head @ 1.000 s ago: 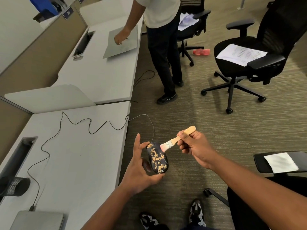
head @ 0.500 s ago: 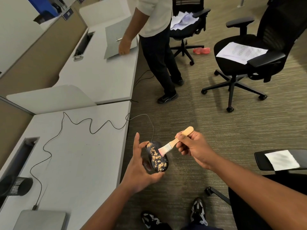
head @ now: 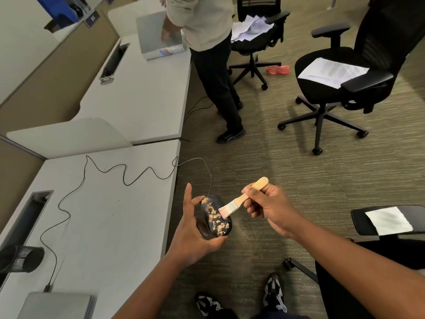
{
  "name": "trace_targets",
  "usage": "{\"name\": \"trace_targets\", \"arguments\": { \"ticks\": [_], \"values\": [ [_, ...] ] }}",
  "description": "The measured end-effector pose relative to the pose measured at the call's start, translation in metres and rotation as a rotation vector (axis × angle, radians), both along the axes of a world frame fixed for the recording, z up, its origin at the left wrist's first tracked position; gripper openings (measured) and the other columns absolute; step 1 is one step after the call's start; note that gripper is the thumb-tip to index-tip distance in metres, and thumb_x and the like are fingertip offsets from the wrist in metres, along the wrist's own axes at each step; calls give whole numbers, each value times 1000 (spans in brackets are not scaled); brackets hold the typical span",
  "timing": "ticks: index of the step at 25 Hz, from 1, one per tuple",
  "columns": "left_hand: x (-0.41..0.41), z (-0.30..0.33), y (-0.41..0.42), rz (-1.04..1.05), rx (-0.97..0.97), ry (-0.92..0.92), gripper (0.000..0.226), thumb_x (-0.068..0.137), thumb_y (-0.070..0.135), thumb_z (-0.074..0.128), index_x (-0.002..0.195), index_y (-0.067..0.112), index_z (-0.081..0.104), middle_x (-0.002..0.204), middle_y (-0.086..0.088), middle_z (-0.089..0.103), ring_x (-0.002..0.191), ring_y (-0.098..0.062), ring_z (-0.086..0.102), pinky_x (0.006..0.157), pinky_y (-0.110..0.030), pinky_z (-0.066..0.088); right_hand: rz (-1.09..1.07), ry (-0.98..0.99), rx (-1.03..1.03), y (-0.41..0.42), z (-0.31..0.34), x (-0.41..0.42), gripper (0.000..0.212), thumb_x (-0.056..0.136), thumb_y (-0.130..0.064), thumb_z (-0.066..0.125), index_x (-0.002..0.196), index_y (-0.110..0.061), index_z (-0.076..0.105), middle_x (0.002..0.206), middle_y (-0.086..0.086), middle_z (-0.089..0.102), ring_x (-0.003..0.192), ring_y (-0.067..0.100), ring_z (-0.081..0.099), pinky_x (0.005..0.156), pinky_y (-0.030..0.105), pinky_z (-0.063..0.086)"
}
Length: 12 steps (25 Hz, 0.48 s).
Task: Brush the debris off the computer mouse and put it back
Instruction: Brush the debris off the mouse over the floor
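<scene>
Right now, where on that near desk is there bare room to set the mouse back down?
The near desk is bare between the looping cable and its right edge. It is crowded at the near-left corner, by the black cylinder and closed laptop.

We see a white desk carrying a wavy black cable, closed grey laptop at its near edge, and black cylindrical holder lying at left; patterned carpet alongside.

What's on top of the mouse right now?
Tan debris covers the top of the mouse, and the brush bristles touch its right edge. The left hand hides the underside.
</scene>
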<state>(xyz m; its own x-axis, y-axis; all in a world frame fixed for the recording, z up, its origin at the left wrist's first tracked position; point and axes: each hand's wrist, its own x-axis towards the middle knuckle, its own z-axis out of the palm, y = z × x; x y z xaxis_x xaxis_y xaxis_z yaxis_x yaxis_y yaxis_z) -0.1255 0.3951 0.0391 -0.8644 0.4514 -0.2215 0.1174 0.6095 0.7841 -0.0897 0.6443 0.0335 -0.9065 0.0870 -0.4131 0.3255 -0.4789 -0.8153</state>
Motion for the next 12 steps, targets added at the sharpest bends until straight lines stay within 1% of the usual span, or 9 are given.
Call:
{"name": "trace_targets", "arguments": {
  "ticks": [2, 4, 7, 9, 12],
  "values": [
    [0, 0, 0, 7, 3, 7, 156, 62, 28, 102, 156, 59, -19, 146, 39, 35, 108, -15, 72, 91, -33, 63, -10, -8, 28, 2, -2, 0, 11, 101, -15, 64, 102, -6, 71, 73, 8, 70, 59, 14, 61, 54, 24, 51],
    [-1, 0, 1, 8, 1, 3, 156, 60, 32, 101, 156, 60, -19, 147, 38, 35, 113, -21, 71, 98, -41, 62, -42, -17, 44, 5, -5, 0, 11, 101, -15, 63, 101, -7, 72, 75, 9, 70, 61, 14, 61, 55, 24, 52],
    [-2, -1, 2, 13, 1, -14, 156, 58, 39, 100, 154, 63, -20, 148, 36, 35, 119, -26, 69, 103, -48, 59, -75, -15, -8, 9, -8, 1, 13, 101, -17, 63, 100, -7, 72, 75, 10, 69, 60, 15, 61, 54, 24, 51],
    [-3, -1, 3, 24, 1, -23, 155, 56, 42, 99, 154, 64, -20, 147, 36, 36, 121, -27, 68, 104, -51, 58, -31, -5, -44, 6, -7, 1, 14, 101, -17, 64, 101, -5, 71, 72, 10, 69, 59, 14, 61, 52, 23, 51],
    [-4, 0, 4, 47, 5, -23, 155, 57, 43, 100, 154, 64, -19, 144, 38, 37, 121, -25, 69, 103, -51, 58, 39, 5, 8, 1, -5, 1, 15, 99, -16, 65, 104, -3, 70, 72, 10, 70, 59, 14, 62, 53, 23, 52]
  ]
}}
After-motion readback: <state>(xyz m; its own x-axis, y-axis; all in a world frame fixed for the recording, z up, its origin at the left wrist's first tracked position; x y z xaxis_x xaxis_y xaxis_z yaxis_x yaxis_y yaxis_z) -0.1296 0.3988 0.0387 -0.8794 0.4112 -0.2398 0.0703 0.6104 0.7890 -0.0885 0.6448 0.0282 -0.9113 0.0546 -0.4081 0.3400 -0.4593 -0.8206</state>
